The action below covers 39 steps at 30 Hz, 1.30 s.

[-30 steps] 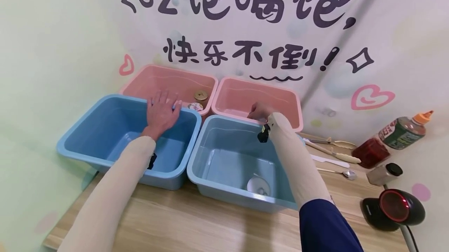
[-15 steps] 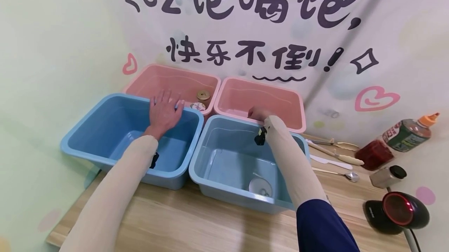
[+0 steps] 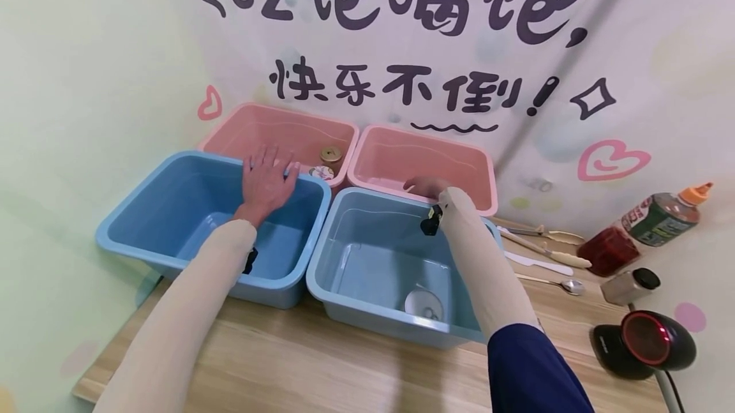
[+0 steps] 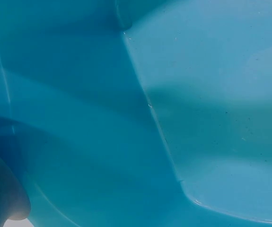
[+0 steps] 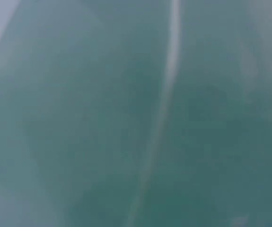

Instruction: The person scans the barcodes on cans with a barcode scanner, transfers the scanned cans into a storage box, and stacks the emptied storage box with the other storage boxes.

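Left hand: the left hand (image 3: 265, 182) lies flat, fingers spread and straight, on the far rim of the left blue tub (image 3: 143, 209), centre-left of the head view. It presses on the rim and holds nothing; judged to be steadying the tub.
Right hand: the right hand (image 3: 423, 186) sits at the far rim of the right blue tub (image 3: 344, 260), where that rim meets the right pink tub (image 3: 476, 167). Its fingers curl down out of view; whether they pinch the rim or anything else cannot be told.
Tubs: four tubs stand edge to edge in a block, two blue in front, two pink behind against the wall. The tight packing probably keeps them from sliding.
Contents: a brass lid (image 3: 330, 154) and a patterned disc (image 3: 320, 172) lie in the left pink tub (image 3: 230, 135), just beyond the left fingertips. A small white dish (image 3: 423, 304) lies in the near right corner of the right blue tub.
Wrist views: the left wrist view shows only blue tub wall and floor (image 4: 211, 94); the right wrist view is a blur of teal.
Counter: the wooden counter (image 3: 321, 368) carries, at right of frame, utensils (image 3: 545, 253), a bottle (image 3: 660, 218) and a scanner (image 3: 649, 343), all well apart from both hands.
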### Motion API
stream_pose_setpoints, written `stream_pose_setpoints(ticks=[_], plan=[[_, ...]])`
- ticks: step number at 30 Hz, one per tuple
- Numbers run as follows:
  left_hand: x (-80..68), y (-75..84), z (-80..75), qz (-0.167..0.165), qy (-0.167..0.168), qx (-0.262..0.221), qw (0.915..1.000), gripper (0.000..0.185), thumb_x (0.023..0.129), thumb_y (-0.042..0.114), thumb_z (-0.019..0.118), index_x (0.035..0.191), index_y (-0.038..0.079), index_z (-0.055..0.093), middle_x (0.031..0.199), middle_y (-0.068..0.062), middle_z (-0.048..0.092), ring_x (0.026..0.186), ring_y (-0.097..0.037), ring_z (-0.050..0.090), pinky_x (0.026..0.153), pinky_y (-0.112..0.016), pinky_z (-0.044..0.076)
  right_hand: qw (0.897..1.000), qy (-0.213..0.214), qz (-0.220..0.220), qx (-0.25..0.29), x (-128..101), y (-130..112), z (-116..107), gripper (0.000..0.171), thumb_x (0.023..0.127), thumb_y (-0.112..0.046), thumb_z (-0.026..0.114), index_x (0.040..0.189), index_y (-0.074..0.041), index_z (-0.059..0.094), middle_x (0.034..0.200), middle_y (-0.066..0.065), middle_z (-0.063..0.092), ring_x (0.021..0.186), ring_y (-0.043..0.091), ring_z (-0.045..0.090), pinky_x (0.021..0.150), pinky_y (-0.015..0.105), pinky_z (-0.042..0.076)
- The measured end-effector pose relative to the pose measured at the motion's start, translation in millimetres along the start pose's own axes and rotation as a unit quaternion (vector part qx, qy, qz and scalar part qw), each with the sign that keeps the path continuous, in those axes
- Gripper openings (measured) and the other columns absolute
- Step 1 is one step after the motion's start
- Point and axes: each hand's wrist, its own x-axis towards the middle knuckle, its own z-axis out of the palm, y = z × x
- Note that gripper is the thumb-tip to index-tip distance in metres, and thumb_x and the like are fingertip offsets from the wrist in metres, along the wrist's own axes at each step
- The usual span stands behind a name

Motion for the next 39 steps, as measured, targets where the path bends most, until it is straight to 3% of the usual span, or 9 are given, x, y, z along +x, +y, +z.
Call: stream_pose_setpoints(ticks=[5,8,11,14,17,19,31,39], plan=[[0.0,3.1,0.0,0.001,-0.002,0.003,1.0000,0.059,0.105,0.047,0.032,0.156,0.018,0.034,0.167,-0.017,0.018,0.155,-0.039,0.010,0.122,-0.064,0.006,1.000,0.023,-0.009,-0.017,-11.0,-3.2,-5.9,0.051,0.102,-0.024,0.054,0.148,-0.009,0.041,0.152,0.017,0.043,0.130,0.036,0.048,0.107,0.051,0.046],[0.1,3.1,0.2,0.000,-0.004,-0.001,1.0000,0.059,0.105,0.047,0.032,0.156,0.018,0.034,0.167,-0.017,0.017,0.155,-0.039,0.009,0.122,-0.064,0.004,0.998,0.048,-0.034,-0.017,-18.9,-4.4,-10.2,0.050,0.100,-0.025,0.058,0.144,-0.007,0.045,0.149,0.015,0.046,0.115,0.030,0.053,0.093,0.042,0.053],[-0.3,2.8,0.5,-0.001,-0.006,-0.005,1.0000,0.060,0.105,0.048,0.032,0.156,0.018,0.034,0.168,-0.016,0.016,0.156,-0.039,0.007,0.122,-0.064,0.002,0.994,0.084,-0.069,-0.006,-31.3,-3.5,-13.9,0.047,0.095,-0.023,0.063,0.136,-0.006,0.052,0.140,0.013,0.051,0.100,0.025,0.053,0.078,0.033,0.050],[-1.1,2.4,1.2,0.000,-0.006,-0.005,1.0000,0.060,0.105,0.048,0.032,0.156,0.018,0.034,0.168,-0.017,0.016,0.155,-0.039,0.008,0.122,-0.065,0.003,0.989,0.107,-0.106,-0.002,-46.0,0.1,-16.8,0.047,0.093,-0.022,0.065,0.135,-0.006,0.054,0.137,0.013,0.054,0.105,0.028,0.057,0.085,0.037,0.051],[-2.3,2.3,1.6,0.001,-0.006,-0.005,1.0000,0.060,0.105,0.048,0.032,0.157,0.018,0.033,0.167,-0.017,0.016,0.155,-0.040,0.009,0.122,-0.065,0.004,0.983,0.109,-0.143,-0.020,-60.5,3.4,-18.6,0.052,0.095,-0.021,0.064,0.141,-0.002,0.050,0.144,0.017,0.052,0.125,0.035,0.053,0.104,0.048,0.047],[-2.8,2.0,1.6,0.002,-0.005,-0.005,1.0000,0.060,0.105,0.049,0.032,0.156,0.017,0.034,0.167,-0.017,0.017,0.154,-0.040,0.010,0.122,-0.065,0.003,0.979,0.118,-0.160,-0.035,-70.3,3.8,-19.3,0.052,0.095,-0.020,0.065,0.141,0.000,0.050,0.144,0.020,0.052,0.129,0.038,0.052,0.107,0.052,0.045],[-4.6,2.6,1.2,0.007,-0.005,-0.004,1.0000,0.062,0.105,0.051,0.030,0.156,0.017,0.034,0.167,-0.016,0.017,0.154,-0.041,0.011,0.122,-0.065,0.003,0.959,0.198,-0.188,-0.077,-135.7,2.0,-2.2,0.058,0.087,-0.022,0.078,0.136,-0.001,0.054,0.136,0.021,0.058,0.118,0.039,0.057,0.099,0.055,0.050],[-3.8,3.0,-1.6,0.011,-0.001,-0.006,0.9999,0.063,0.105,0.051,0.028,0.156,0.016,0.034,0.167,-0.017,0.018,0.154,-0.041,0.012,0.122,-0.065,0.002,0.946,0.196,-0.232,-0.111,-169.3,-1.5,19.7,0.066,0.081,-0.025,0.084,0.134,0.002,0.055,0.128,0.023,0.062,0.104,0.040,0.062,0.086,0.049,0.057]])
